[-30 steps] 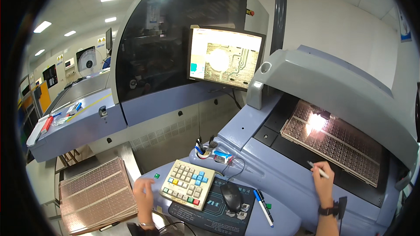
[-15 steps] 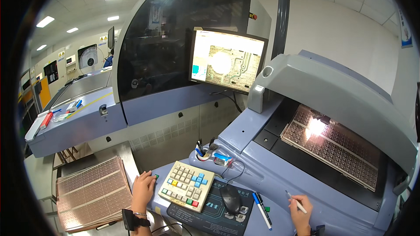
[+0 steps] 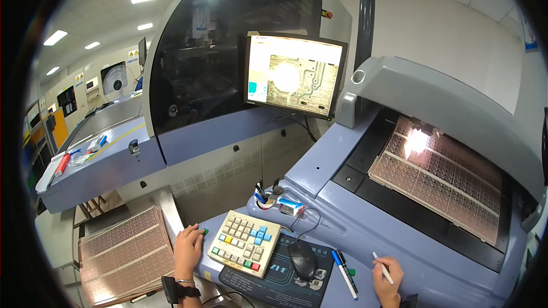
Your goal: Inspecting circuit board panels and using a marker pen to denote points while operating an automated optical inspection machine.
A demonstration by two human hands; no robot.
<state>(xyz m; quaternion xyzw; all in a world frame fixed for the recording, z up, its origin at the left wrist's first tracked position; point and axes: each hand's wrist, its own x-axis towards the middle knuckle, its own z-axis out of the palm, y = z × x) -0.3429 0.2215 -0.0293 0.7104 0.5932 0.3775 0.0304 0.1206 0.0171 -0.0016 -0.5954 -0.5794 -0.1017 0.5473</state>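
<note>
My left hand [image 3: 187, 245] lies on the blue console ledge, left of the cream keypad [image 3: 244, 243]. Its fingers are stretched out, with the fingertips beside a small green button [image 3: 205, 231]; whether they press it, I cannot tell. Low on the right, my right hand [image 3: 388, 280] is closed around a slim white pen [image 3: 383, 268], its tip pointing up and left over the console. Behind that hand, a copper-coloured circuit panel [image 3: 439, 194] lies on the machine's black bed, under a grey arched gantry [image 3: 439, 94] with a bright light shining on the panel.
A monitor [image 3: 294, 77] shows magnified circuit traces. A black mouse [image 3: 302, 259] rests on a dark mat [image 3: 251, 288], beside marker pens [image 3: 345, 274]. Behind the keypad stands a pen cup [image 3: 264, 199]. Stacked copper-coloured panels [image 3: 123, 256] lie on a metal table at left.
The gantry and its light have moved back across the panel, uncovering more of its surface. The view has shifted slightly. Both hands keep nearly the same places, the right still holding the pen.
</note>
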